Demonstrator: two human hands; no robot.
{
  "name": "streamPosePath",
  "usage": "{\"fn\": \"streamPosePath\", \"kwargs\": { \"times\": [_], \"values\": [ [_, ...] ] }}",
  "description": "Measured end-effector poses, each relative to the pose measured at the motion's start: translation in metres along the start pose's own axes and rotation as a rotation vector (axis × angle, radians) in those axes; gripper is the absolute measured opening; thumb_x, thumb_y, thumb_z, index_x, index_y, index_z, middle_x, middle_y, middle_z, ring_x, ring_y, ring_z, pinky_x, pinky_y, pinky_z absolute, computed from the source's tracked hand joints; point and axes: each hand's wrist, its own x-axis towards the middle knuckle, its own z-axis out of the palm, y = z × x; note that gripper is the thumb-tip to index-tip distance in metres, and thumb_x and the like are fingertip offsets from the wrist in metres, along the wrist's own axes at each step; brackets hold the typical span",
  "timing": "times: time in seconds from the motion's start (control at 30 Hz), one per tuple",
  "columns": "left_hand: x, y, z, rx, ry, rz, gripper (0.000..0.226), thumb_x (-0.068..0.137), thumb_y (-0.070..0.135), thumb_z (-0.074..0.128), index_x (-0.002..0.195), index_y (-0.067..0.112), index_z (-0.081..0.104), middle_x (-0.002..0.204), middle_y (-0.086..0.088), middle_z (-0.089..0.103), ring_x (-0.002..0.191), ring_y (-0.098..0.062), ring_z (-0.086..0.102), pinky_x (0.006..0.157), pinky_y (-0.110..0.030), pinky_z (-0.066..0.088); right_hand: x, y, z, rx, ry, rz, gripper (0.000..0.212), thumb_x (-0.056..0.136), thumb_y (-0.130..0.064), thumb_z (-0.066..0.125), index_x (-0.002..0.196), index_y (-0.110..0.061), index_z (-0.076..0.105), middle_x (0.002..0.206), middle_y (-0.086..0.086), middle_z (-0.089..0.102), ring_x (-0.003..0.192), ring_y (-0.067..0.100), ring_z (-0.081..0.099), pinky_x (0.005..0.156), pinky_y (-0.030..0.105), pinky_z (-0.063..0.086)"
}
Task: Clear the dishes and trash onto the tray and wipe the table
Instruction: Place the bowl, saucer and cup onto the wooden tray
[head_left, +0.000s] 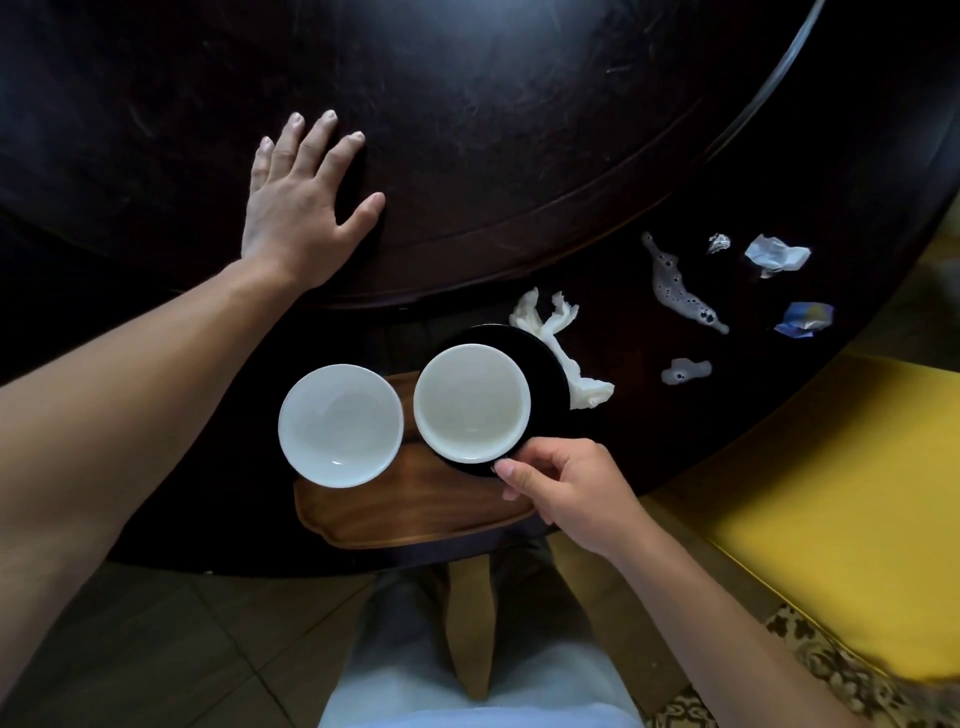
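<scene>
Tissue (558, 353) half hidden behind black plate (545, 374) pinched by right fingers (511, 473); left fingers (311, 150) splayed.

Glossy white ceramic bowls (340, 426), grained wooden tray (410, 512), dark polished scratched table (467, 130), crumpled paper (776, 254).

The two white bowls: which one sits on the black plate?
The right-hand white bowl, on the black plate whose rim the right hand pinches. The left white bowl has no plate; it rests directly on the wooden tray.
</scene>
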Motion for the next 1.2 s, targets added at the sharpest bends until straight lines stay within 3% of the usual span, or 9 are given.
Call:
{"fn": "streamPosePath", "kwargs": {
  "times": [0.33,0.43,0.5,0.63,0.77,0.83,0.93,1.0,1.2],
  "values": [
    [0.003,0.013,0.001,0.026,-0.032,0.016,0.068,0.106,0.059,0.038,0.165,0.027,0.024,0.175,-0.003,0.009,0.162,-0.029,-0.001,0.129,-0.051,-0.002,0.001,0.0,0.0,0.011,-0.001,-0.009,0.03,0.095,-0.037,0.07,0.074,-0.016,0.074,0.054,-0.012,0.064,0.049,0.007,0.06,0.053,0.02,0.047],
    [0.006,0.017,-0.001,0.052,-0.053,0.016,0.07,0.106,0.058,0.039,0.165,0.024,0.023,0.175,-0.007,0.01,0.162,-0.033,0.001,0.128,-0.053,0.001,-0.001,0.001,-0.001,-0.002,-0.005,-0.011,0.028,0.096,-0.04,0.068,0.082,-0.018,0.075,0.058,-0.016,0.066,0.056,0.01,0.065,0.057,0.022,0.052],
    [0.008,0.019,-0.01,0.042,-0.051,0.054,0.068,0.105,0.055,0.048,0.163,0.024,0.031,0.174,-0.01,0.017,0.16,-0.036,0.009,0.128,-0.053,0.009,-0.005,0.003,-0.002,-0.022,-0.005,-0.037,0.024,0.095,-0.047,0.065,0.096,-0.025,0.075,0.073,-0.012,0.071,0.064,0.01,0.069,0.066,0.031,0.058],
    [0.008,0.049,-0.031,0.048,0.059,0.525,0.058,0.096,0.05,0.064,0.15,0.031,0.053,0.166,-0.005,0.037,0.152,-0.036,0.034,0.121,-0.053,0.029,-0.013,0.01,-0.031,0.038,0.171,-0.078,0.028,0.092,-0.047,0.067,0.118,-0.035,0.069,0.094,-0.01,0.072,0.082,0.01,0.069,0.074,0.038,0.059],
    [0.01,0.099,-0.034,0.134,0.014,0.896,0.057,0.096,0.055,0.065,0.149,0.033,0.055,0.164,-0.004,0.042,0.154,-0.039,0.032,0.122,-0.058,0.029,-0.016,0.024,-0.085,0.139,0.51,-0.032,0.038,0.084,-0.052,0.064,0.118,-0.036,0.066,0.11,-0.012,0.071,0.092,0.019,0.07,0.069,0.039,0.06],
    [0.013,0.116,-0.032,0.191,-0.034,0.996,0.067,0.089,0.05,0.075,0.151,0.034,0.054,0.166,-0.005,0.038,0.156,-0.041,0.025,0.124,-0.061,0.025,-0.016,0.035,-0.113,0.147,0.669,-0.004,0.039,0.084,-0.047,0.063,0.12,-0.032,0.066,0.115,-0.011,0.069,0.095,0.02,0.07,0.066,0.038,0.061],
    [0.015,0.133,-0.026,0.264,-0.093,1.101,0.087,0.077,0.046,0.087,0.154,0.036,0.048,0.17,-0.004,0.031,0.159,-0.04,0.015,0.126,-0.061,0.019,-0.013,0.056,-0.149,0.032,0.848,0.071,0.042,0.092,-0.039,0.062,0.133,-0.031,0.059,0.13,-0.01,0.06,0.095,0.009,0.065,0.083,0.047,0.061],
    [0.014,0.143,-0.019,0.298,-0.11,1.181,0.091,0.074,0.046,0.088,0.154,0.039,0.047,0.17,-0.003,0.029,0.16,-0.04,0.011,0.127,-0.061,0.017,-0.006,0.071,-0.167,-0.035,0.937,0.128,0.046,0.095,-0.03,0.062,0.14,-0.029,0.054,0.137,-0.005,0.053,0.087,0.003,0.06,0.093,0.046,0.057],
    [0.014,0.154,-0.002,0.44,-0.192,1.279,0.075,0.077,0.049,0.085,0.146,0.044,0.056,0.171,0.001,0.026,0.16,-0.039,0.003,0.128,-0.06,0.011,0.027,0.095,-0.202,-0.215,0.929,0.169,0.06,0.093,-0.026,0.063,0.151,-0.027,0.046,0.15,0.001,0.044,0.104,0.023,0.062,0.089,0.026,0.044]
  ]
}}
